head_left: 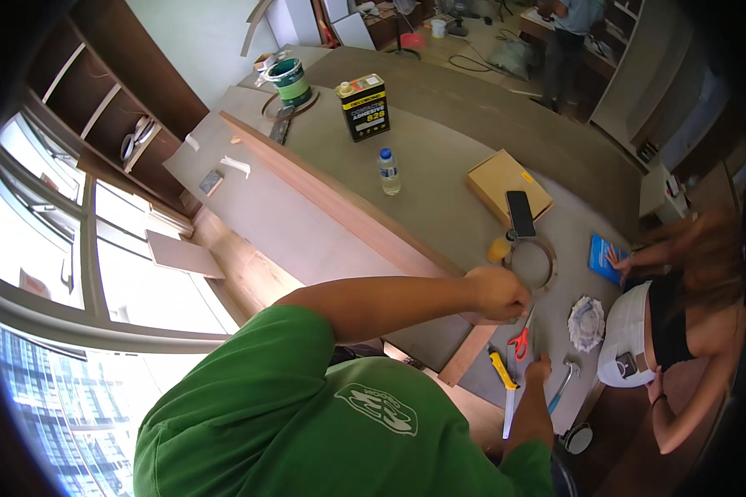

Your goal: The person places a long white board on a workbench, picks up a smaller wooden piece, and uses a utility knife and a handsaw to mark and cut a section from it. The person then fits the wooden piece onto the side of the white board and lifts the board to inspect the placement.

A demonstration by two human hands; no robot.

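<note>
My left hand (499, 294) is closed in a fist above the near end of the table, close to the scissors' blades. What it holds, if anything, is hidden. Lower down, my right hand (540, 369) has its fingers drawn together, and I cannot make out anything in them. Between the hands lie red-handled scissors (519, 343) and a yellow-handled cutting tool (501, 369) with a long pale blade. A hammer (564, 387) with a blue handle rests to the right of my right hand. One long wooden strip (331, 192) runs along the table toward my left hand.
Around the tabletop (439, 157) stand an adhesive can (365, 108), a water bottle (389, 172), a green bucket (289, 81), a cardboard box (497, 184) with a phone (520, 214), a tape roll (547, 277) and crumpled plastic (586, 323). At right, another person's hand touches a blue packet (605, 258).
</note>
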